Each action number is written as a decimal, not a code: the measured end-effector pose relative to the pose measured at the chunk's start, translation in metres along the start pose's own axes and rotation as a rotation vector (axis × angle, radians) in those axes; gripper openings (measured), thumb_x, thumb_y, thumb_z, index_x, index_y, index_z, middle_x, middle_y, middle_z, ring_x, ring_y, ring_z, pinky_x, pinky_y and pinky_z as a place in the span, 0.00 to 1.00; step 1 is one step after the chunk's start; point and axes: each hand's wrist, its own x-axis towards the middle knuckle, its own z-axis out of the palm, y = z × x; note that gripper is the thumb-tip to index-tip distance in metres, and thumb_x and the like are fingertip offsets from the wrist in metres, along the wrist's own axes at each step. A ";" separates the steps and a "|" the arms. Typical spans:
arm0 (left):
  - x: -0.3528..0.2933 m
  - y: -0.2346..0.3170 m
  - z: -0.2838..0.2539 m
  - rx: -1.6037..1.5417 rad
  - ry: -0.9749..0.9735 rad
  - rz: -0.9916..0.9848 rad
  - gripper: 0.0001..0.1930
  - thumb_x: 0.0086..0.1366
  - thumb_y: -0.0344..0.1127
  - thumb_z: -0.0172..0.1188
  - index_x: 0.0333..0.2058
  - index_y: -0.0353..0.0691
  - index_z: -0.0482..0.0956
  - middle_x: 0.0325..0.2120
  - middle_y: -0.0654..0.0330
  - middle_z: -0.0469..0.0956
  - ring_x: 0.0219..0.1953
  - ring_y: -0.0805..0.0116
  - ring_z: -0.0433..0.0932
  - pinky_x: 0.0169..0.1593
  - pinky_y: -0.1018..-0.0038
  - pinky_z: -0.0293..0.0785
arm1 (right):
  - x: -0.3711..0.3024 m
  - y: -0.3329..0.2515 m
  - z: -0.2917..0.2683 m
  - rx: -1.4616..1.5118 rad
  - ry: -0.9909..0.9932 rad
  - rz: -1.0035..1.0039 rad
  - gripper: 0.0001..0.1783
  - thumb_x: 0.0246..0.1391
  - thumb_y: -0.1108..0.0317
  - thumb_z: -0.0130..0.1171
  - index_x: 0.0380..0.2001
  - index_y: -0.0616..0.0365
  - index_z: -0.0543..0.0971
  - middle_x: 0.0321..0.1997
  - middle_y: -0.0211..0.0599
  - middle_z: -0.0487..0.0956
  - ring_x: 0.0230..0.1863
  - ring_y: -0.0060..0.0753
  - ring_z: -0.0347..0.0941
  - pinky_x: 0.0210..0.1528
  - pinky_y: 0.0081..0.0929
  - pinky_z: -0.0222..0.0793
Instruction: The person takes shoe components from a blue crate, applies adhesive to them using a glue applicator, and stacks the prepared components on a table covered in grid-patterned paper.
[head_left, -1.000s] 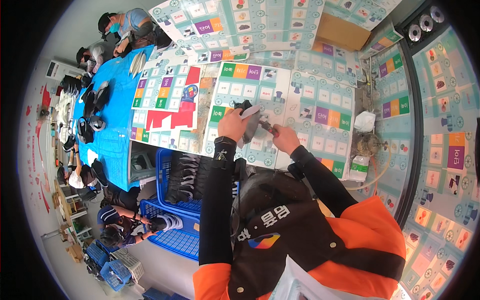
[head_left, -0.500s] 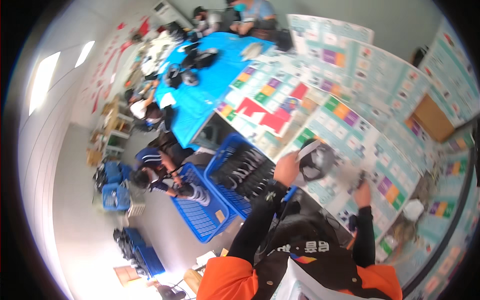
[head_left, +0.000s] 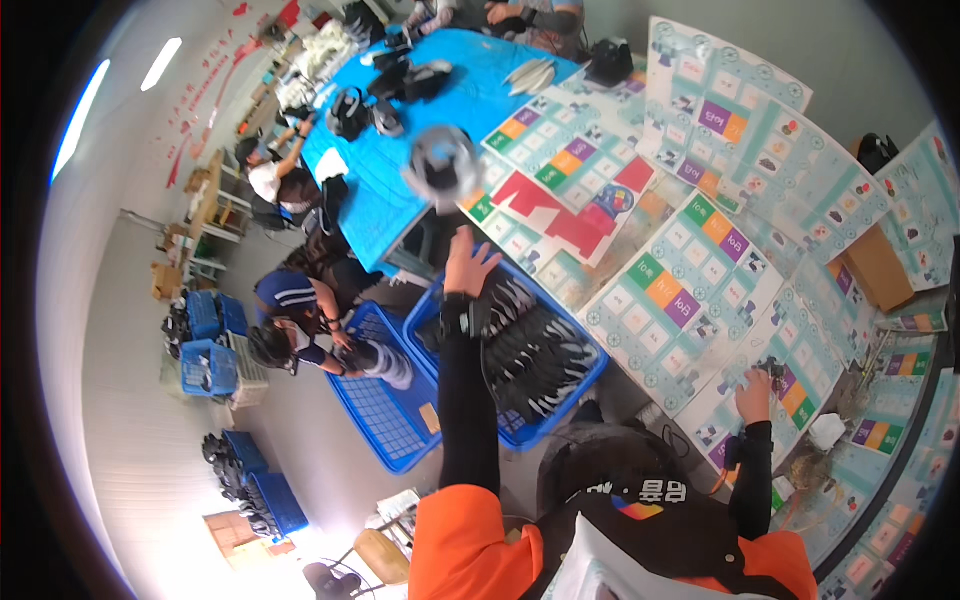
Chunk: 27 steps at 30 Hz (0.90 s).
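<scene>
A blurred grey cap (head_left: 442, 168) with a dark hollow hangs in the air beyond my left hand, over the near edge of the blue table. Just short of it, my left hand (head_left: 470, 266) reaches out open, fingers spread and apart from the cap. Below that hand is a blue basket (head_left: 592, 372) filled with rows of stacked black items with pale edges. Over the printed sheets on the right worktable, my right hand (head_left: 754, 398) is closed round a small dark tool (head_left: 773, 369), whose exact kind is too small to make out.
The blue-covered table (head_left: 385, 205) bears dark caps and pale pieces. On the left, a co-worker (head_left: 295, 300) handles a grey stack over a second blue basket (head_left: 385, 455). Printed boards (head_left: 740, 130) stand behind the worktable, with a brown cardboard piece (head_left: 878, 268) at right.
My left hand has swung left from the worktable and let go of the cap, which is now in the air past the fingers. My right hand has moved slightly right, away from the cap.
</scene>
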 end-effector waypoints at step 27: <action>-0.251 -0.114 -0.363 0.539 0.544 -0.765 0.20 0.70 0.45 0.64 0.54 0.40 0.78 0.31 0.65 0.80 0.27 0.74 0.77 0.26 0.77 0.71 | 0.094 -0.361 0.116 0.141 -0.667 -0.585 0.13 0.57 0.71 0.60 0.46 0.59 0.79 0.47 0.46 0.78 0.56 0.54 0.71 0.57 0.43 0.70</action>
